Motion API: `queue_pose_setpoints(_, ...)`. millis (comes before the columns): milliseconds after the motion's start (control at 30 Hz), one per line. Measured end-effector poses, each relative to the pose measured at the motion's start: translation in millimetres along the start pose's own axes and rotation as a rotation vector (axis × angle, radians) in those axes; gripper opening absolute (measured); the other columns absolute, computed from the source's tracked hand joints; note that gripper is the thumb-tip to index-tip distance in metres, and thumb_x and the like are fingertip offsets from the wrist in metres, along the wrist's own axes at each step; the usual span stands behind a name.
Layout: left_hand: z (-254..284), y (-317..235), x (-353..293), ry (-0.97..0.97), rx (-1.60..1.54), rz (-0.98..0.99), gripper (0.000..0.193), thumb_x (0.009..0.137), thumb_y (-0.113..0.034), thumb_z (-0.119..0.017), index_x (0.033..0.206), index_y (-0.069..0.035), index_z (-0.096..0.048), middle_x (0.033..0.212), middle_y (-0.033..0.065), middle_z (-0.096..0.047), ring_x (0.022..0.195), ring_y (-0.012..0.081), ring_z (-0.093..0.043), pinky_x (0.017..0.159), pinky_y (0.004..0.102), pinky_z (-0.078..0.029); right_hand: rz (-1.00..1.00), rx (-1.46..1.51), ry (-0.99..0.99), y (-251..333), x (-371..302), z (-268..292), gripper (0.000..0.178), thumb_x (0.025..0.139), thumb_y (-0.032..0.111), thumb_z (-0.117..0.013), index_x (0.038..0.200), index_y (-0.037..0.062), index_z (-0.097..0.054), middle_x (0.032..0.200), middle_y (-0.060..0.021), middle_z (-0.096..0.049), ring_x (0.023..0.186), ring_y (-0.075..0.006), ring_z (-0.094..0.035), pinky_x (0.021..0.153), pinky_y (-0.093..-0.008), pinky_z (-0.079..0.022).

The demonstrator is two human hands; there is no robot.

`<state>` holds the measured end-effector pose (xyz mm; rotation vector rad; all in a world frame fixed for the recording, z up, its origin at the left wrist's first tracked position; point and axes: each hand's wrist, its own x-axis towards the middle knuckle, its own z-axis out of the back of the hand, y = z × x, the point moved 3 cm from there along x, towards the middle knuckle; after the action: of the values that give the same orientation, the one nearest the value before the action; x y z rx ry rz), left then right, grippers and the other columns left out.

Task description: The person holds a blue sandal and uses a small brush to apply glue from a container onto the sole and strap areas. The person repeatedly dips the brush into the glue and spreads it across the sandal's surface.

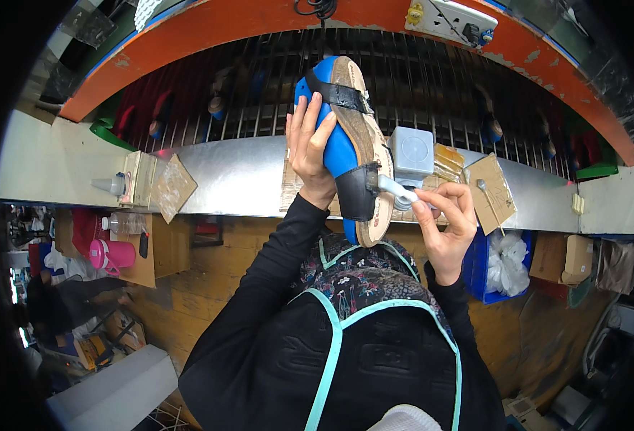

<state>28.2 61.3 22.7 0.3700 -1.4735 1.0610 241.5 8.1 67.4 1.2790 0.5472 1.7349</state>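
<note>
My left hand (308,144) grips a blue shoe last (340,147) from its left side, holding it tilted above the bench. A sandal sits on the last, with a tan-edged footbed (364,133) and two black straps (358,191). My right hand (450,230) pinches a small pale brush-like tool (399,189) between thumb and fingers. Its head meets the footbed's edge beside the lower strap; the bristles, if any, cannot be made out. Just behind the tool stands a grey square-topped container (412,151).
A metal ledge (238,176) crosses in front, with cardboard pieces (493,190) and a thin stick-handled brush (488,197) on it. Behind run metal rods (259,108) carrying other shoes. A blue bin (507,266) with plastic bags is at right, a pink jug (112,255) at left.
</note>
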Motion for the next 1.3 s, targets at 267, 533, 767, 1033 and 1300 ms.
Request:
queue_pose_setpoints(267, -6, 2, 5, 0.047, -0.007, 0.071, 0.053, 0.076, -0.037, -0.077, 0.121, -0.016, -0.059, 0.137, 0.0156, -0.054, 0.131, 0.0390, -0.045, 0.109, 0.0537, -0.030, -0.009, 0.040, 0.012, -3, -3, 2, 0.017, 0.076, 0.003, -0.076, 0.093, 0.0032, -0.074, 0.088, -0.0054, -0.056, 0.075, -0.0129, -0.055, 0.057, -0.0231, -0.046)
queue_pose_setpoints(533, -13, 1, 13, 0.101, -0.045, 0.170, 0.053, 0.072, -0.026, -0.079, 0.119, -0.011, -0.061, 0.135, 0.0155, -0.055, 0.128, 0.0396, -0.048, 0.107, 0.0516, -0.034, -0.085, 0.219, 0.093, -5, -6, 13, 0.017, 0.078, 0.004, -0.076, 0.095, 0.0023, -0.074, 0.091, -0.0050, -0.056, 0.077, -0.0116, -0.055, 0.059, -0.0228, -0.046)
queue_pose_setpoints(767, -17, -1, 12, 0.137, -0.038, 0.218, 0.048, 0.070, -0.012, -0.078, 0.115, -0.009, -0.063, 0.131, 0.0157, -0.058, 0.125, 0.0393, -0.051, 0.106, 0.0507, -0.036, -0.154, 0.234, 0.051, -4, -11, 11, 0.015, 0.081, 0.004, -0.074, 0.095, 0.0013, -0.074, 0.092, -0.0048, -0.054, 0.075, -0.0096, -0.054, 0.061, -0.0201, -0.043)
queue_pose_setpoints(1033, -13, -2, 6, 0.130, 0.012, 0.205, 0.047, 0.070, -0.004, -0.075, 0.115, -0.011, -0.063, 0.132, 0.0137, -0.058, 0.127, 0.0373, -0.050, 0.107, 0.0517, -0.034, -0.085, 0.067, -0.005, 7, -5, 9, 0.016, 0.080, 0.005, -0.075, 0.095, 0.0020, -0.074, 0.091, -0.0042, -0.053, 0.071, -0.0088, -0.052, 0.057, -0.0213, -0.041)
queue_pose_setpoints(1300, -5, 4, 6, 0.131, 0.076, 0.201, 0.052, 0.069, -0.002, -0.076, 0.118, -0.014, -0.063, 0.133, 0.0114, -0.058, 0.128, 0.0365, -0.048, 0.107, 0.0528, -0.033, 0.026, -0.022, -0.085, 7, -3, 6, 0.020, 0.077, 0.004, -0.077, 0.096, 0.0038, -0.074, 0.090, -0.0038, -0.055, 0.067, -0.0096, -0.048, 0.057, -0.0219, -0.039)
